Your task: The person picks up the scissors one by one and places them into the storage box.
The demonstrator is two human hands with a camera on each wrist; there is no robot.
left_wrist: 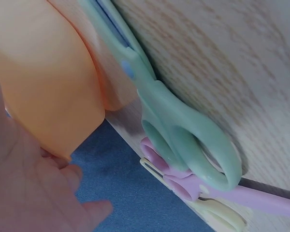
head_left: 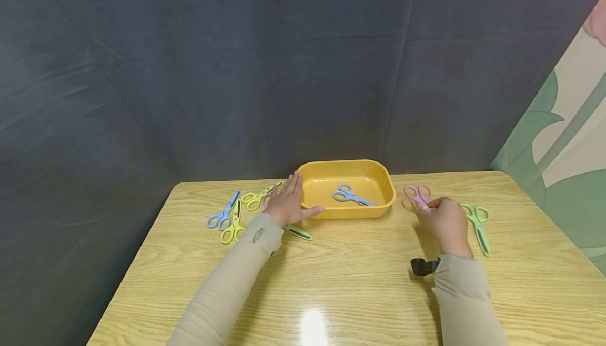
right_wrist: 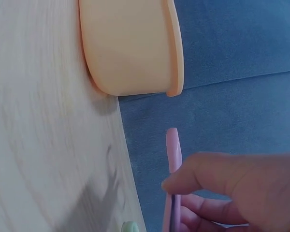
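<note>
My left hand (head_left: 288, 203) rests at the left end of a yellow plastic tray (head_left: 350, 213), fingers straight over the rim and thumb spread along the front. Inside the tray lies a pair of blue scissors (head_left: 349, 196). To the right of the tray, my right hand (head_left: 448, 224) pinches pink scissors (head_left: 418, 196) between thumb and fingers, handle loops pointing away. The right wrist view shows these scissors (right_wrist: 173, 150) raised, with a shadow on the table. Green scissors (left_wrist: 176, 121) lie close beside the tray under my left wrist, partly hidden in the head view.
Left of the tray lie blue scissors (head_left: 223, 214), yellow scissors (head_left: 233, 225), more yellow scissors (head_left: 255, 197) and another pink pair (left_wrist: 183, 186). Green scissors (head_left: 478, 225) lie right of my right hand. A dark curtain (head_left: 284, 72) hangs behind the wooden table (head_left: 360, 283).
</note>
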